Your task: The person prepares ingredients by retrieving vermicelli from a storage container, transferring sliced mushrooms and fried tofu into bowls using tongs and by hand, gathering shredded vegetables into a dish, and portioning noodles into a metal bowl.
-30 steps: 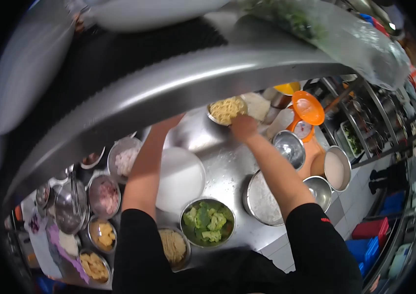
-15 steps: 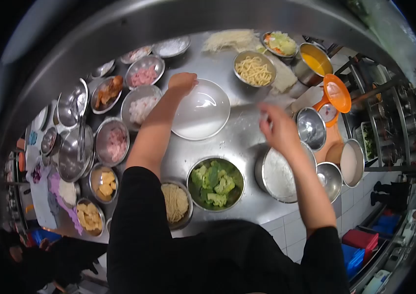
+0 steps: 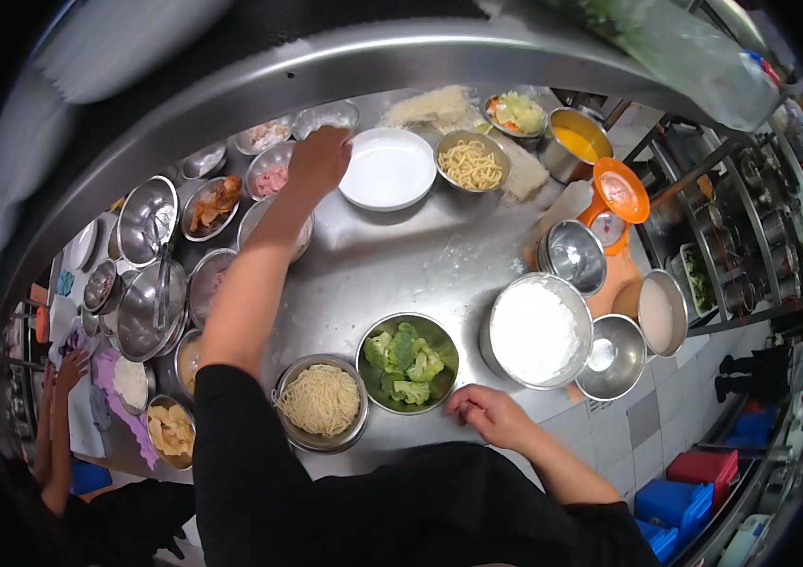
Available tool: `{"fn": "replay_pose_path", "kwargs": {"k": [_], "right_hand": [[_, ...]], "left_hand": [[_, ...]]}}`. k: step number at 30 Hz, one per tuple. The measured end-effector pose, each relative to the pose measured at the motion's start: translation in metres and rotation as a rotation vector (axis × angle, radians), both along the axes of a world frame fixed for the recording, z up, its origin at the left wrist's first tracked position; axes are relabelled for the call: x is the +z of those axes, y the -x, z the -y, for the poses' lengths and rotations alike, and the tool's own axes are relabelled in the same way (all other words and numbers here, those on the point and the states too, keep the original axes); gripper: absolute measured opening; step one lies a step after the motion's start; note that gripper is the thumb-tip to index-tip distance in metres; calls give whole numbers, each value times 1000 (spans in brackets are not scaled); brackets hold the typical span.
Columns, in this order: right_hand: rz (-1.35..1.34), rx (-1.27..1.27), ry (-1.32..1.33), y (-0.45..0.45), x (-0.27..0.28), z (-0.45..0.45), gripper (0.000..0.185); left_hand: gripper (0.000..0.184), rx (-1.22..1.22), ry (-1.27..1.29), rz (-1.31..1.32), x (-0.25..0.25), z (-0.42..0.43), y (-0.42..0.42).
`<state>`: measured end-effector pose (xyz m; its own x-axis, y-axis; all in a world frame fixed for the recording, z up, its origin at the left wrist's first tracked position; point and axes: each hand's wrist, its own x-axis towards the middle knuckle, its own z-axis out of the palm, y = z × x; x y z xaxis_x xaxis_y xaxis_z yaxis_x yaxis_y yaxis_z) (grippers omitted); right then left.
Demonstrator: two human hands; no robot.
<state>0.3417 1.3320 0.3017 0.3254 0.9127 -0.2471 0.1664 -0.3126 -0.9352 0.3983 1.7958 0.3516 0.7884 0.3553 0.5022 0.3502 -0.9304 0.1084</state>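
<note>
At the far side of the steel counter, my left hand (image 3: pixel 319 161) has its fingers curled at the left rim of a round white plate (image 3: pixel 388 170) with nothing on it. My right hand (image 3: pixel 493 416) is at the near edge, fingers bent and closed at the lower right rim of a metal bowl of broccoli (image 3: pixel 408 363). Its fingertips seem to touch that rim, partly hidden. A bowl of thin noodles (image 3: pixel 321 401) stands left of the broccoli. Beyond, to the right of the plate, is a bowl of thick noodles (image 3: pixel 471 164).
A pot of white powder (image 3: pixel 535 331), metal bowls (image 3: pixel 612 357) and an orange scale (image 3: pixel 614 203) line the right side. Bowls of raw meat (image 3: pixel 271 170) and other food crowd the left. A steel shelf edge (image 3: pixel 401 57) spans above. Another person's hand (image 3: pixel 70 369) shows at far left.
My left hand and the white plate have moved away from me, toward the back of the counter. My right hand came down from above the pot to the broccoli bowl. The view has shifted slightly.
</note>
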Motion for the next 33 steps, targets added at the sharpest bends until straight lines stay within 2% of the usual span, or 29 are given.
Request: {"fn": "replay_pose_path", "kwargs": {"k": [3, 5, 7, 9, 10, 12, 13, 15, 17, 18, 19, 22, 23, 24, 26, 28, 29, 32, 33], "right_hand": [[80, 100, -23, 18, -16, 8, 14], [180, 163, -83, 26, -27, 20, 15], [275, 276, -64, 26, -22, 36, 18], [321, 215, -172, 23, -19, 59, 21], [344, 177, -258, 23, -19, 70, 25], [266, 68, -302, 6, -6, 93, 36], [261, 34, -316, -10, 1, 103, 35], [254, -108, -311, -36, 21, 126, 26], [288, -282, -311, -59, 49, 141, 24], [357, -294, -377, -70, 68, 147, 24], [306, -335, -447, -80, 78, 149, 23], [484, -325, -546, -107, 137, 145, 16], [584, -317, -617, -110, 164, 139, 16], [571, -291, -733, -111, 193, 128, 18], [622, -224, -861, -102, 254, 106, 24], [869, -151, -889, -87, 313, 82, 23], [879, -125, -918, -76, 336, 67, 20], [1246, -86, -968, -38, 394, 32, 22], [1253, -82, -987, -28, 407, 20, 22]], "left_hand": [[23, -82, 265, -77, 42, 47, 78], [29, -103, 211, -205, 55, 78, 125], [29, -194, 452, -247, 95, 144, 169], [29, -286, 605, -191, 103, 199, 206], [29, -299, 729, -166, 98, 225, 223], [30, -390, 817, -192, 84, 276, 252], [30, -446, 856, -201, 70, 297, 264], [27, -384, 1237, -286, 45, 346, 281], [23, -398, 1440, -209, -6, 380, 292], [22, -343, 1528, -204, -24, 398, 298], [21, -287, 1615, -189, -39, 411, 305], [20, -230, 1632, -65, -62, 420, 324], [19, -207, 1606, -20, -57, 413, 331], [19, -207, 1592, 19, -44, 402, 334], [20, -206, 1316, 182, -5, 375, 337], [20, -165, 1050, 302, 44, 344, 340], [20, -194, 944, 341, 77, 327, 344], [18, -174, 478, 480, 185, 282, 352], [16, -186, 389, 584, 220, 272, 351]]}}
